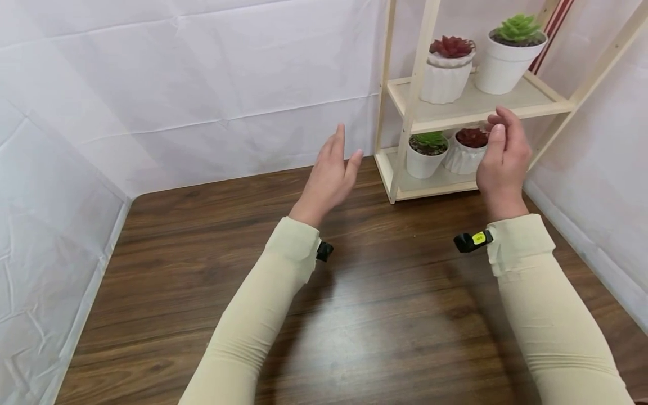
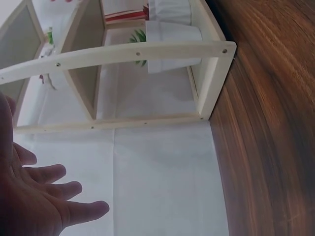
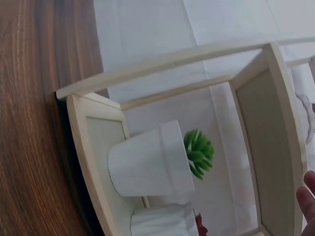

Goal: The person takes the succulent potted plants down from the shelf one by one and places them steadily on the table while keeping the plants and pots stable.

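Observation:
My left hand (image 1: 330, 174) hovers over the table, left of a pale wooden shelf (image 1: 400, 197), its fingers straight and holding nothing. In the left wrist view the same hand (image 2: 39, 196) shows spread fingers. My right hand (image 1: 505, 160) is raised in front of the shelf, fingers loosely bent, nothing held. Behind it, on the lower tier, stand a white pot with a green succulent (image 1: 425, 160) and a ribbed white pot with a dark red succulent (image 1: 463, 160), partly hidden by the hand. The upper tier bears another red succulent pot (image 1: 445, 79) and another green one (image 1: 508, 64).
A dark wood-grain table (image 1: 202, 281) lies under both arms. White cloth (image 1: 228, 73) hangs behind and along both sides. Red stripes (image 1: 552, 36) show behind the shelf at the upper right. Each wrist wears a small black camera.

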A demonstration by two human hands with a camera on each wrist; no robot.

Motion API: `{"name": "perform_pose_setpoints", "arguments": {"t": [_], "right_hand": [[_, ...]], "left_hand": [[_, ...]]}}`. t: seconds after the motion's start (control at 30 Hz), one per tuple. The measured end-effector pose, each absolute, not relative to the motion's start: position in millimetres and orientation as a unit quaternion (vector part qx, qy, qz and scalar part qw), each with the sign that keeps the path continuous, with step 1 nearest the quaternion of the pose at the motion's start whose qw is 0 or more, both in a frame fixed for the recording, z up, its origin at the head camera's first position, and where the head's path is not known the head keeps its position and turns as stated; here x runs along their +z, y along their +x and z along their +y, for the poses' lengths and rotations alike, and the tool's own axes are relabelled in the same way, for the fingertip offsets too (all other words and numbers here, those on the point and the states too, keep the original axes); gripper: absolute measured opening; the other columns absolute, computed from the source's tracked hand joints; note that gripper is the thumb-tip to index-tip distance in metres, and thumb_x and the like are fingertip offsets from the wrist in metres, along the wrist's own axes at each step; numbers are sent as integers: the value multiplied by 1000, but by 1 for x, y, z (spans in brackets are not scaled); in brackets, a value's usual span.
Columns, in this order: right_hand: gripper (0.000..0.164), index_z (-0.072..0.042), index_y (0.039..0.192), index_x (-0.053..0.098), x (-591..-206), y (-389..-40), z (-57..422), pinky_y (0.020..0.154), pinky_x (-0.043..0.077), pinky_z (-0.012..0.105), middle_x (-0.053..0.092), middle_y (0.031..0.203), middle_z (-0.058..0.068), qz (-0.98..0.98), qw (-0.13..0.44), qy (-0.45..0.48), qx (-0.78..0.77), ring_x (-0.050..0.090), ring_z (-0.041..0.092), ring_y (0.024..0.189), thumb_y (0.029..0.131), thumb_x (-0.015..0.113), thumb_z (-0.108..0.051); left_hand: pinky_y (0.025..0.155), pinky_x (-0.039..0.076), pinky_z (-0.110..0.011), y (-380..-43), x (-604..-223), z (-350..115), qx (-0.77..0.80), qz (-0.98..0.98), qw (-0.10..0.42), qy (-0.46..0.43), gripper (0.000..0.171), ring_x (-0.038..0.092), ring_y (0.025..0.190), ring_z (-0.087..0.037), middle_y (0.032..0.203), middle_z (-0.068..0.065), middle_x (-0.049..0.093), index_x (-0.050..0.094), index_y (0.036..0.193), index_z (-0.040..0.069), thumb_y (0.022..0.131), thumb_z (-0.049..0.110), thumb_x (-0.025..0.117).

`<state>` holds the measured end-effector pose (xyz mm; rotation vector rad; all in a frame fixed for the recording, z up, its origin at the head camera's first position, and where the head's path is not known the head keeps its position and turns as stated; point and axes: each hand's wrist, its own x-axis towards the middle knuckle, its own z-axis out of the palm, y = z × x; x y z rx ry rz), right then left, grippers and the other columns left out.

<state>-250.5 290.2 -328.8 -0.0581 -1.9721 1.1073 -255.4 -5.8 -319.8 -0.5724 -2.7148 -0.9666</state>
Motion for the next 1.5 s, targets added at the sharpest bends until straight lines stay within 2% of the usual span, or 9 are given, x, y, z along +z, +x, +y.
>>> {"name": "perform_pose_setpoints", "arguments": {"t": [0.17,0.5,0.77,1.13,1.37,1.5], "right_hand": [[35,-18,131,58,-324,-252,298,91,41,15,63,119,2,-775,430,-46,461,59,11,108,104,37,-19],[33,-15,129,58,-310,-239,302,95,44,19,60,111,-9,-752,438,-85,485,58,7,104,104,36,-17],[32,-24,128,58,-320,-258,343,91,42,16,59,109,-17,-760,447,-116,458,59,4,105,104,37,-22],[32,-25,128,58,-312,-263,369,90,39,14,57,108,-20,-771,438,-165,432,55,-3,102,103,38,-23],[33,-29,132,53,-305,-266,381,99,38,15,59,125,-11,-778,410,-221,422,52,-2,111,105,35,-27],[31,-31,129,54,-305,-267,389,94,39,13,60,116,-16,-778,425,-238,397,52,-7,102,105,35,-28]], "left_hand": [[121,22,-37,-256,-316,0,-331,-917,100,-198,68,24,147,-26,158,-17,25,5,157,8,105,43,33],[119,26,-39,-258,-312,14,-335,-917,84,-200,69,26,146,-26,159,-16,23,3,157,9,104,46,30],[117,31,-40,-257,-310,23,-344,-913,81,-203,70,34,143,-29,158,-16,24,4,157,9,104,45,33],[118,28,-37,-259,-311,37,-344,-911,77,-214,70,30,145,-25,158,-16,25,3,157,10,104,44,33],[119,27,-36,-261,-310,47,-341,-912,69,-217,71,28,146,-24,159,-14,24,0,157,12,104,45,34],[119,27,-36,-262,-310,52,-341,-912,57,-220,71,27,146,-23,160,-12,21,-3,157,14,104,46,32]]}}
